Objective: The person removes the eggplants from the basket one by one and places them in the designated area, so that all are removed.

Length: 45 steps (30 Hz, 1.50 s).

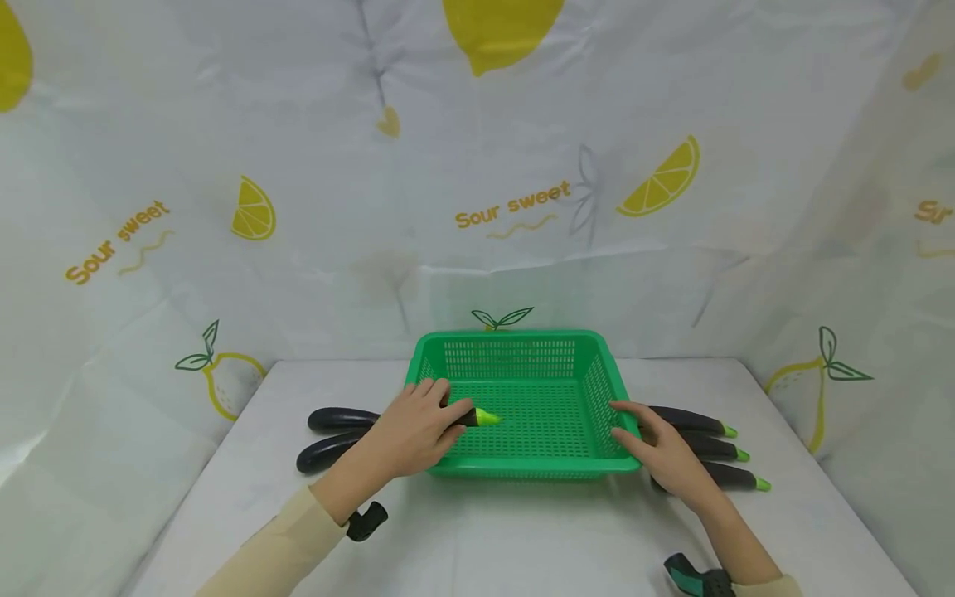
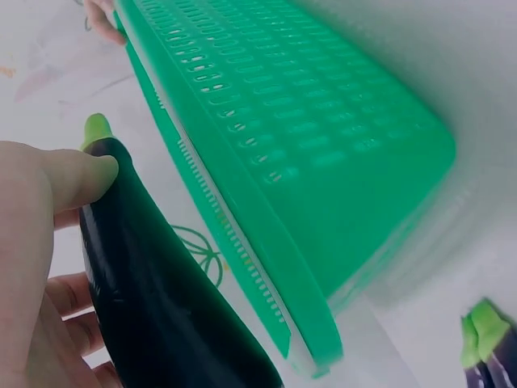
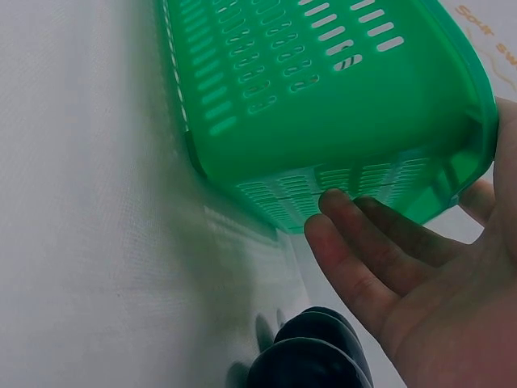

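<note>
A green plastic basket with perforated walls stands upright on the table. My left hand holds a dark purple eggplant near its green stem end, above the basket's left side. In the left wrist view the thumb lies across the eggplant by the stem, with fingers behind it. At the basket's right rim, my right hand grips the edge; in the right wrist view several fingers lie along the outer wall. Two more eggplants lie left of the basket, their stem ends hidden in the head view by my left hand.
Three eggplants lie side by side right of the basket, partly behind my right hand. A white table carries everything. Behind and beside it hangs a white sheet printed with lemons and lettering.
</note>
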Motion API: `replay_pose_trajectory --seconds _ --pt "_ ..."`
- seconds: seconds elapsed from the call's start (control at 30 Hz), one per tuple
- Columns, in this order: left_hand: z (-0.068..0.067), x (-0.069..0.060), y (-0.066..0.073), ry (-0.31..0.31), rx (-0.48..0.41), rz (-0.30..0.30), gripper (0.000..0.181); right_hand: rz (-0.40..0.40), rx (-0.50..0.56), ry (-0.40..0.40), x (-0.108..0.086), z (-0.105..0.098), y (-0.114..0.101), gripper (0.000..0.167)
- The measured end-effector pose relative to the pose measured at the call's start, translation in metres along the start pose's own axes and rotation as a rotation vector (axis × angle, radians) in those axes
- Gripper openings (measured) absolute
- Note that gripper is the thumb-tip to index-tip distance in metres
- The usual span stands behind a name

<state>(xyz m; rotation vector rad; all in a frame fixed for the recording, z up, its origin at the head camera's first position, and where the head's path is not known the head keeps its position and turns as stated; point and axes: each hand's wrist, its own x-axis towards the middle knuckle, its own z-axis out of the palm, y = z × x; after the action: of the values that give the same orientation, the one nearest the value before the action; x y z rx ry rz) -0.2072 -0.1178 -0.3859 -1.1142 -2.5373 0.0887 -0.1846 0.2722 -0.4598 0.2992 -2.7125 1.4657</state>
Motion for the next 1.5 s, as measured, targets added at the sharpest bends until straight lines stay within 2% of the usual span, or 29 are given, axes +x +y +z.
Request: replay_pose_trajectory --seconds 0.37,0.6,0.87,1.1,1.5 --pt "-0.009 -0.022 -0.009 -0.009 -0.004 -0.038 0.027 -0.016 -0.002 0.004 0.0 0.0 -0.001 0.054" --pt "-0.009 -0.035 -0.018 -0.014 -0.015 -0.077 0.026 -0.006 0.005 0.001 0.0 0.0 0.001 0.054" --pt "-0.007 -0.052 -0.028 -0.002 -0.061 -0.161 0.026 -0.014 -0.011 0.001 -0.001 0.0 -0.002 0.054" --pt "-0.006 -0.066 -0.038 0.036 -0.085 -0.216 0.024 -0.011 -0.009 0.001 0.0 0.0 -0.002 0.055" --pt "0.003 -0.088 -0.064 0.012 -0.114 -0.331 0.026 0.002 -0.006 -0.002 0.0 0.0 -0.003 0.055"
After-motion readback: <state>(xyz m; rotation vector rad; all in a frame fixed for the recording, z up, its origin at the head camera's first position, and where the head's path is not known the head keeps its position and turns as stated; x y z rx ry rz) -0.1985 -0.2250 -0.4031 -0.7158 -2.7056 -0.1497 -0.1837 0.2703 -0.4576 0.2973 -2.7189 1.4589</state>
